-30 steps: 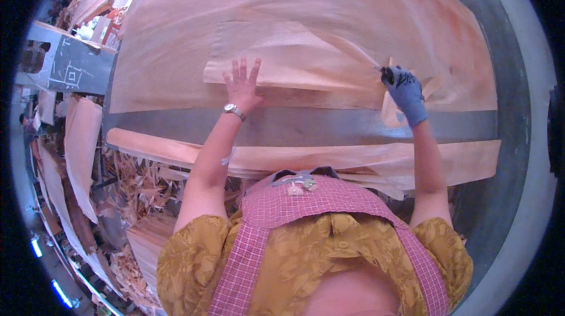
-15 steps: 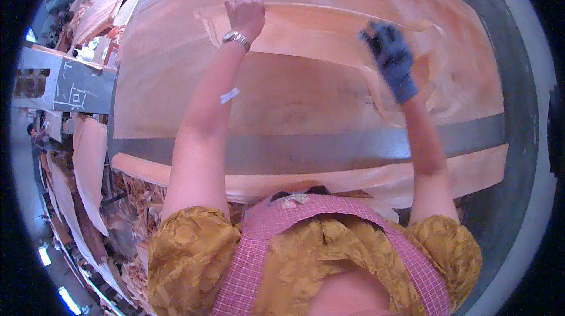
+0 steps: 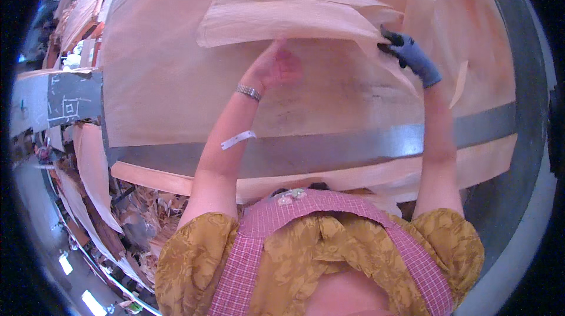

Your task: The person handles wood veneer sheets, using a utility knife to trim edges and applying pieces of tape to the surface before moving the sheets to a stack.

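Note:
A long, thin, pale wood veneer strip point(image 3: 282, 19) lies across a large veneer sheet point(image 3: 194, 98); its near edge looks slightly raised. My left hand point(image 3: 279, 69) is bare, with a metal watch point(image 3: 249, 91) at its wrist, just on the near side of the strip. Motion blurs its fingers, so their hold cannot be told. My right hand point(image 3: 410, 59) wears a blue-grey glove with dark fingers. Those fingers are spread apart at the strip's right end, beside narrower torn veneer pieces point(image 3: 421, 7).
A grey metal band point(image 3: 329, 150) crosses the near part of the table, with another veneer strip point(image 3: 482, 160) along its front edge. Veneer scraps point(image 3: 156, 210) pile at the lower left. A grey marked beam point(image 3: 73, 98) stands left of the sheet. One thin sliver point(image 3: 460, 83) lies at right.
My left hand has come off the strip, nearer to me and rightward. My right hand has shifted slightly right and its fingers have spread. The strip now looks broader and flatter.

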A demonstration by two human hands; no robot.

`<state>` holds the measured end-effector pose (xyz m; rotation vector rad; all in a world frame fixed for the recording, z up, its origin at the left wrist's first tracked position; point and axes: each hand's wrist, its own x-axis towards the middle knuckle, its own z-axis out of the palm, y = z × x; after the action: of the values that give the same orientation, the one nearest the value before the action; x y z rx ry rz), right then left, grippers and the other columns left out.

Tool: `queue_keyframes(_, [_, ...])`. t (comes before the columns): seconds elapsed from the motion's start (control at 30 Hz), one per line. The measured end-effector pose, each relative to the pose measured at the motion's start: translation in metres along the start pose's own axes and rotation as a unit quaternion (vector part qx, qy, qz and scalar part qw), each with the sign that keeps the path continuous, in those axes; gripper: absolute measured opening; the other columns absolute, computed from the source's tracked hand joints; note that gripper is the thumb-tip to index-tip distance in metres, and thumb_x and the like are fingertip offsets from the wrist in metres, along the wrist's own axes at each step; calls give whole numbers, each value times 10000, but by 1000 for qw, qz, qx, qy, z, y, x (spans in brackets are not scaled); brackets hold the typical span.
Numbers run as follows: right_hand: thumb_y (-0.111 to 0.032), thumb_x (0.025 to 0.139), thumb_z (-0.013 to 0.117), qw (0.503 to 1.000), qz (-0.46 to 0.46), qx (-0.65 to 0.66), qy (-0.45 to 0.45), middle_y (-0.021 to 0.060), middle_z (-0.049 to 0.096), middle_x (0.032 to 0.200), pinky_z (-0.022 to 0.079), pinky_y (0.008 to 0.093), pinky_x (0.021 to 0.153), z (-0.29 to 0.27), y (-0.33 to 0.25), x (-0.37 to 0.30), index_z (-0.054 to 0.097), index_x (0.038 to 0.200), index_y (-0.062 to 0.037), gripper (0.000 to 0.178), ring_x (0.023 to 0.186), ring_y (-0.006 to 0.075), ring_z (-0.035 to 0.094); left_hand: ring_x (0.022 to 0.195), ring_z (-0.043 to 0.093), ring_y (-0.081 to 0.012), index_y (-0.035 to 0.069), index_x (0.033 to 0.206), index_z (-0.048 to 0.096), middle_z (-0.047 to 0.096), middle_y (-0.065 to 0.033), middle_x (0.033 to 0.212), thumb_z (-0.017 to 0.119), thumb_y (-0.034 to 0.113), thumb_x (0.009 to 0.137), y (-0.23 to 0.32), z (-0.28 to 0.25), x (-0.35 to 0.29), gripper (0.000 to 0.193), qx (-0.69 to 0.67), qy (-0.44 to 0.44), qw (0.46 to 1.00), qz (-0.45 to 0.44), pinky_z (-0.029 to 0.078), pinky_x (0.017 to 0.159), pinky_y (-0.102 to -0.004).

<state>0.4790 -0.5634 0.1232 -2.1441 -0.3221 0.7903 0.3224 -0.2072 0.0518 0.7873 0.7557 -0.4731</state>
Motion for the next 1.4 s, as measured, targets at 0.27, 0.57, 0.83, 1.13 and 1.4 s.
queue_keyframes(0.27, [-281,862,724,995,39,51,-83,13,664,995,499,255,804,-85,-35,-31,662,1133,17,408,852,86,591,1161,542,-353,90,1282,514,589,-143,1190,649,381,907,1,-11,30,494,-305,-154,897,280,377,1056,-593])
queue_keyframes(0.57, [-288,851,748,991,58,45,-108,-31,645,964,456,230,810,-70,1,-63,699,1098,4,386,857,66,541,1087,559,-297,223,1258,509,602,-99,1113,656,308,918,-2,15,21,380,-241,-133,918,286,412,1001,-559])
queue_keyframes(0.83, [-322,866,721,996,-6,20,-83,7,678,989,470,255,826,-62,18,-57,699,1082,13,399,861,92,583,786,622,-167,211,1324,266,592,-53,1047,766,113,834,29,27,-58,706,-38,163,858,486,519,583,-293])
queue_keyframes(1.13, [-146,862,711,974,43,70,-213,2,663,879,490,242,750,17,46,-20,689,1046,8,241,807,85,596,646,588,-123,145,1143,469,595,-15,848,746,178,859,-29,-96,-77,398,-198,226,882,362,409,459,-245])
queue_keyframes(1.4, [-240,815,776,985,75,-61,-141,-47,532,724,407,251,587,45,18,-54,693,1003,-41,287,649,44,468,476,577,-128,61,835,541,604,-39,676,753,259,851,-97,-115,-117,290,-50,404,863,300,338,338,-242])
